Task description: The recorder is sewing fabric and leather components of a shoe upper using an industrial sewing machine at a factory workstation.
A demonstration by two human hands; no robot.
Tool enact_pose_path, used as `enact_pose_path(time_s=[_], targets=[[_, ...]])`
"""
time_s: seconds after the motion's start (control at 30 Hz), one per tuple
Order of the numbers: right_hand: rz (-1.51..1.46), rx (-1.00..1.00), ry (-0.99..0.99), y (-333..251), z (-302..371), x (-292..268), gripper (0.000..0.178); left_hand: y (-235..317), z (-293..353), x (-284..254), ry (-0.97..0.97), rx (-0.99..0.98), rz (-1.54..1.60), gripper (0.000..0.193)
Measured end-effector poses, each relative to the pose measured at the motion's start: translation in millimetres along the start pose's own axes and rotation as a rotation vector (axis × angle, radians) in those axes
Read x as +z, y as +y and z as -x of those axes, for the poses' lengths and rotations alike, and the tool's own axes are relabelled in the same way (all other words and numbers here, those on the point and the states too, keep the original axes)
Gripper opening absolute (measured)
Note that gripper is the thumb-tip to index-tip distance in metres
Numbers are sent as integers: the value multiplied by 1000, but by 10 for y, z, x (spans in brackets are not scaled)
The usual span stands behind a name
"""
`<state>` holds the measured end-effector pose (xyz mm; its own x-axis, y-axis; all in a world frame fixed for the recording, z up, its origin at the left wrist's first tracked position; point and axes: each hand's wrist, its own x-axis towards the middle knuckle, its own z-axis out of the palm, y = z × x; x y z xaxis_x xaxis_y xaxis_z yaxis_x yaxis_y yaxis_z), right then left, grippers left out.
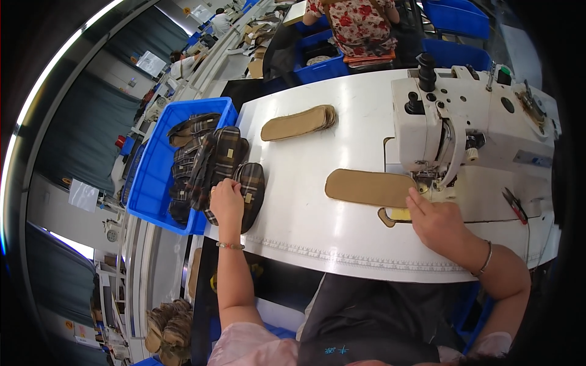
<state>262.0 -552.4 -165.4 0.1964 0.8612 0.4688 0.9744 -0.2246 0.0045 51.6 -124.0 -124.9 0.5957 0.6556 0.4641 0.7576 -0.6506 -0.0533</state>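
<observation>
At the left end of the white table, my left hand [227,202] is closed, its fingertips pinching a dark plaid slipper upper [253,190] with a small pale label. More plaid uppers [221,155] are heaped beside it, over the edge of a blue bin. On the right, my right hand [438,218] lies with fingers stretched out against the end of a tan insole [368,186]. That insole is flat on the table, its right end close to the needle area of a white sewing machine [431,122]. My right thumb is mostly hidden.
The blue bin [141,183] stands against the table's left edge. A stack of tan insoles [298,123] lies farther back. Red-handled snips [516,206] rest by the machine. A measuring tape [360,261] runs along the front edge. Someone in a floral top [361,27] sits beyond the table.
</observation>
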Motion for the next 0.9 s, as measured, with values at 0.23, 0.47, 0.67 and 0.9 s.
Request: enact_pose_path(time_s=[0.23, 0.47, 0.67, 0.9], targets=[[29, 10, -40, 5, 31, -30, 37, 108, 63, 127, -66, -22, -1, 15], [10, 10, -16, -1, 16, -33, 37, 150, 28, -103, 71, 134, 200, 13], [-99, 27, 79, -20, -32, -26, 32, 723, 193, -730, -309, 263, 629, 10], [-1115, 337, -153, -135, -112, -242, 25, 1417, 521, -1105, -651, 522, 893, 6]])
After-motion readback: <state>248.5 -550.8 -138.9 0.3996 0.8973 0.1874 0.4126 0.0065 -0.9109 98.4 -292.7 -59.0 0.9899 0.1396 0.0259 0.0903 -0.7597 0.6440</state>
